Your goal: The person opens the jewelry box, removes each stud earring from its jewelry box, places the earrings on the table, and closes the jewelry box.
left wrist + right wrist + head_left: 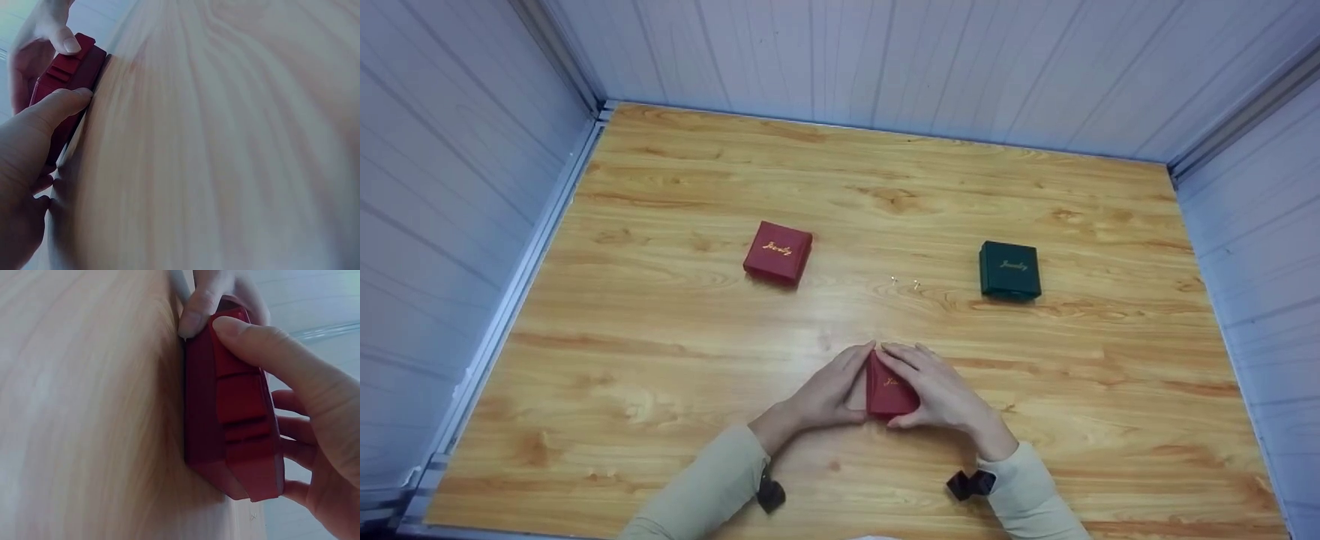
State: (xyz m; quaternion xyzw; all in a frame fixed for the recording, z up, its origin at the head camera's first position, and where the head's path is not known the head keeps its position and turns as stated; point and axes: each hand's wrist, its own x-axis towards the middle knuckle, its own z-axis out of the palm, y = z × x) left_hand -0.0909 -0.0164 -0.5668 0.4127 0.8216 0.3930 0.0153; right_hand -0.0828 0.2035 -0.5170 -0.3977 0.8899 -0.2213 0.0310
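Near the table's front edge sits a small red jewelry box with its lid down and gold lettering on top, partly covered by fingers. My left hand grips its lower part from the left, thumb at the front and fingers round the back. From the right, my right hand holds the lid, with the thumb on the front edge and the fingers behind. In the right wrist view, the box front shows a bow-like band across the lid. The left wrist view shows the left thumb against the box's base.
Another closed red jewelry box stands farther back on the left. A dark green jewelry box is at the back right. Between them lie two tiny shiny pieces, one an earring-like stud. White panel walls bound the wooden table.
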